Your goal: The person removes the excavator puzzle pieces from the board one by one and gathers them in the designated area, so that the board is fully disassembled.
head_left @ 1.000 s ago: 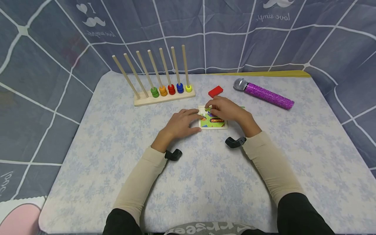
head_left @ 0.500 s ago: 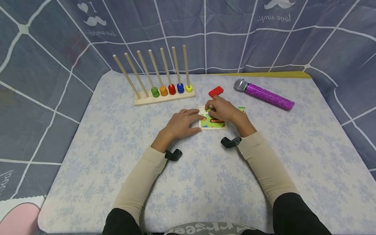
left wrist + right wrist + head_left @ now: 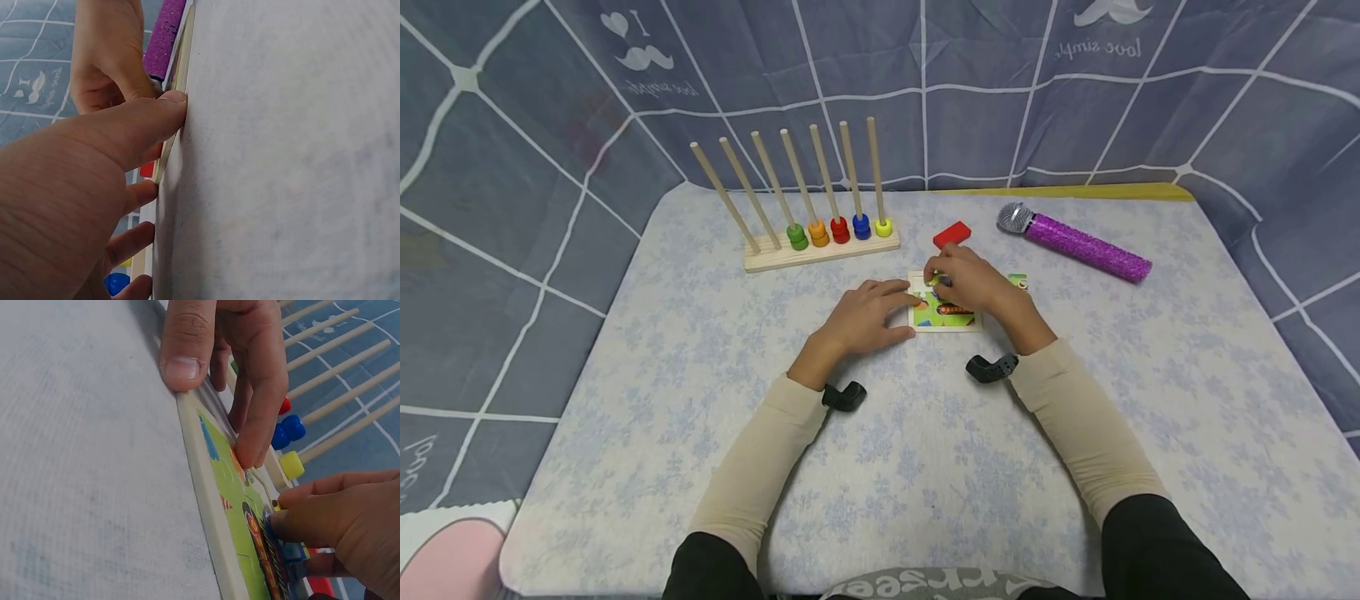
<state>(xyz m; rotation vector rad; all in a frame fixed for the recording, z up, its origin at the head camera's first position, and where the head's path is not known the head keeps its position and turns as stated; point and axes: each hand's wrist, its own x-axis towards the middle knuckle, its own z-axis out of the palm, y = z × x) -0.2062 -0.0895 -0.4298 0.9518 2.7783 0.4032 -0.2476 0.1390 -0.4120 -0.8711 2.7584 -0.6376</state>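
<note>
A small jigsaw puzzle in a pale wooden frame (image 3: 946,329) lies on the table, with a green picture and a caterpillar-tracked vehicle on it. My left hand (image 3: 867,315) rests at its left side; the thumb (image 3: 185,369) touches the frame's corner and the index fingertip presses on the picture. Over the upper part of the puzzle, my right hand (image 3: 973,279) pinches a puzzle piece (image 3: 277,505) between thumb and finger, mostly hidden by the fingers. Beyond the right wrist lies a loose green puzzle piece (image 3: 1018,281).
Behind the puzzle lies a red block (image 3: 952,234). A wooden peg stand (image 3: 820,252) with coloured beads stands at the back left. A purple glittery microphone (image 3: 1082,243) lies at the back right. Grey patterned cloth (image 3: 880,67) hangs behind the table.
My right wrist and forearm have shifted slightly left, uncovering more of the loose green piece. The left hand stays in place on the puzzle.
</note>
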